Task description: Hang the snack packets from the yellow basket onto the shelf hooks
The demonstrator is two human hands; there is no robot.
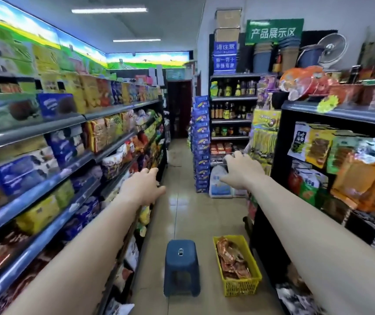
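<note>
2 hands (143, 185) empty, basket (241, 288) btwn stool (181, 258), shelf (270, 246)

At one o'clock, "产品展示区" is read on the green sign (274, 31) — the lettering on the blue sign (224, 57) beside it is blurred.

Two hands: left hand (144, 186), right hand (242, 170); one yellow basket (241, 288); one blue stool (182, 264).
</note>
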